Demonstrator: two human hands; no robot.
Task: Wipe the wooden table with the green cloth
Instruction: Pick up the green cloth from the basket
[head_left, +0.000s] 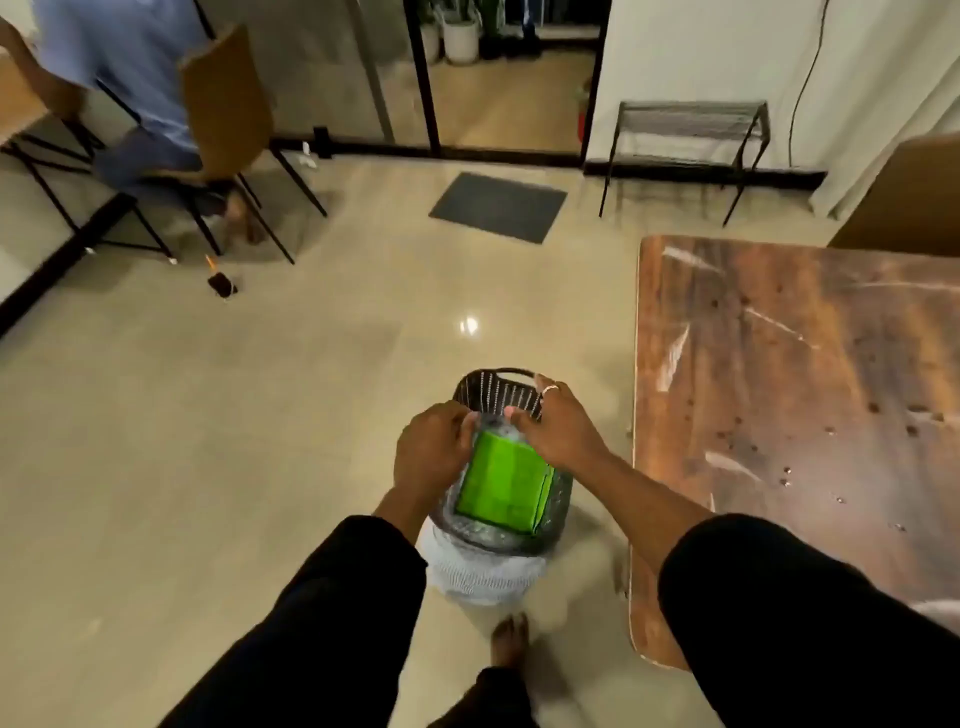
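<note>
A: Grip status?

B: Both hands over the dark perforated basket (498, 395) on the floor. Left hand (434, 447) has its fingers curled at the top left corner of the green cloth (501, 480). Right hand (558, 428) is at the top right corner, thumb and fingers drawn together. They look to be pinching the clear wrap around the cloth, but that spot is blurred, so I can't tell exactly what they've closed on.

A: Where's the cloth relative to the hands?

B: Folded, flat, lying in the basket. Its top edge sits between the two hands; the rest of it runs below them toward the person's body.

A: Basket?

B: Its handle and far rim show just beyond the right fingers. Below the wrists it sits on a pale mesh object (480, 571); can't tell what that is.

A: Table?

B: The wooden table (805, 389) is off to the right of the right hand, well apart from the cloth. The right forearm crosses in front of its near-left edge. The top shows pale streaks and small dark spots.

A: Anything else?

B: Ring on a right finger. Black sleeves on both arms. Bare foot (511, 639) on the tile floor (234, 441) below the basket.
</note>
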